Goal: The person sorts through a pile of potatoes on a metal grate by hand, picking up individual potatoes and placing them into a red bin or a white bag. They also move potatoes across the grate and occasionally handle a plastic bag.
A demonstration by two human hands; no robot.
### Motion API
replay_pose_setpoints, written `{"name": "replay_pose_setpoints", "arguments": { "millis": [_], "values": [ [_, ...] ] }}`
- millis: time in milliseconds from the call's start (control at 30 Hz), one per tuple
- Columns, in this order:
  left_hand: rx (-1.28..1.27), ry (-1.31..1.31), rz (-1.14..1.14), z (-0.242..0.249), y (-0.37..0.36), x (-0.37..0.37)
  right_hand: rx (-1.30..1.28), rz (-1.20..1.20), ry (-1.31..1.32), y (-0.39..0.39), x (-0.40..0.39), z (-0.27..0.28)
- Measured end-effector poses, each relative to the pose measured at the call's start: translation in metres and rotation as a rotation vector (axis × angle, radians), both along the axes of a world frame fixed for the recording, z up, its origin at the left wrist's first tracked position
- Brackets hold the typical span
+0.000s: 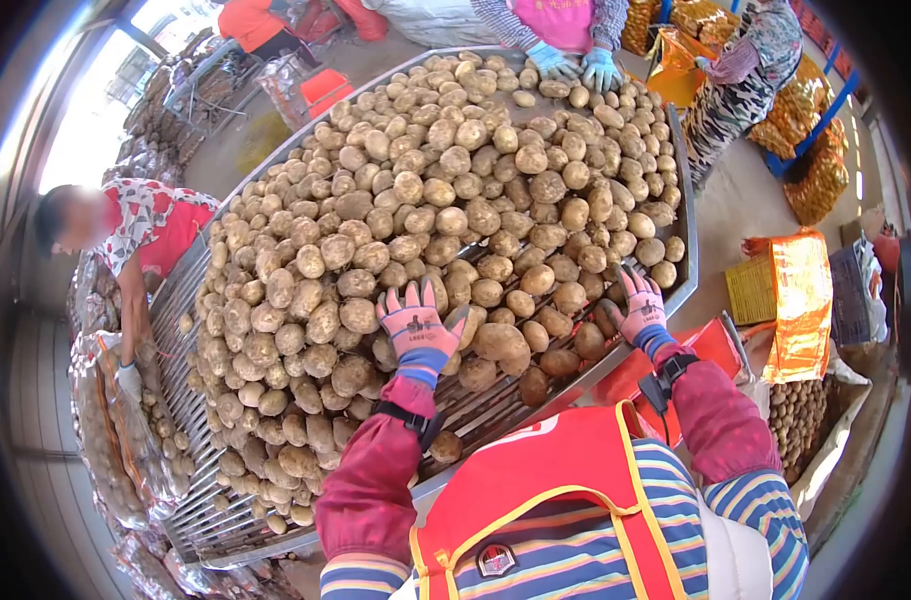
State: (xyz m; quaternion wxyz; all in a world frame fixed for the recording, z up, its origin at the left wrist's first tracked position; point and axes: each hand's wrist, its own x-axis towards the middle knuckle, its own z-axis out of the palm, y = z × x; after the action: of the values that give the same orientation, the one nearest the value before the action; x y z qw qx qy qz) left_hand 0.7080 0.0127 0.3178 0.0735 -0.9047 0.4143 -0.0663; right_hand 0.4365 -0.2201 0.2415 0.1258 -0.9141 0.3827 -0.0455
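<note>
A large heap of soil-dusted potatoes [406, 190] lies on a slatted metal sorting table [196, 490] before me. My left hand [418, 325], in a pink work glove with a blue striped cuff, rests on potatoes near the front of the heap with its fingers spread. Over at the table's right side, my right hand [641, 308] wears a matching glove. Its fingers are stretched out against potatoes by the metal rim [688, 250]. Neither hand is closed around a potato. Bare slats show between and below my hands, with a few potatoes on them.
Across the table, another person's blue-gloved hands [576, 68] touch potatoes. At left, a person [161, 225] reaches down beside filled sacks [111, 430]. A red crate [666, 375] stands under the right edge, near an orange bag [801, 300] and a potato-filled sack [801, 420].
</note>
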Motion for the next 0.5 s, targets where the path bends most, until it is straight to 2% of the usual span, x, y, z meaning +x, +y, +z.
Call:
{"name": "replay_pose_setpoints", "arguments": {
  "millis": [33, 133, 333, 400, 433, 500],
  "values": [
    [-0.004, 0.074, 0.089, 0.003, -0.008, -0.007, -0.01, 0.01, -0.037, -0.001, -0.001, -0.002],
    [0.01, 0.071, 0.073, 0.009, -0.016, -0.014, 0.018, -0.003, -0.018, -0.001, 0.001, 0.002],
    [0.061, 0.108, -0.11, 0.013, 0.006, -0.03, 0.027, -0.006, -0.04, -0.001, 0.0, -0.001],
    [0.009, 0.143, -0.199, 0.024, 0.018, -0.024, 0.029, -0.02, -0.036, -0.002, 0.0, -0.005],
    [-0.108, 0.134, -0.214, 0.019, 0.027, -0.014, 0.026, -0.031, -0.051, -0.001, 0.0, -0.005],
    [-0.134, 0.141, -0.167, 0.013, 0.043, 0.002, -0.049, -0.017, -0.117, -0.003, -0.001, -0.013]
  ]
}}
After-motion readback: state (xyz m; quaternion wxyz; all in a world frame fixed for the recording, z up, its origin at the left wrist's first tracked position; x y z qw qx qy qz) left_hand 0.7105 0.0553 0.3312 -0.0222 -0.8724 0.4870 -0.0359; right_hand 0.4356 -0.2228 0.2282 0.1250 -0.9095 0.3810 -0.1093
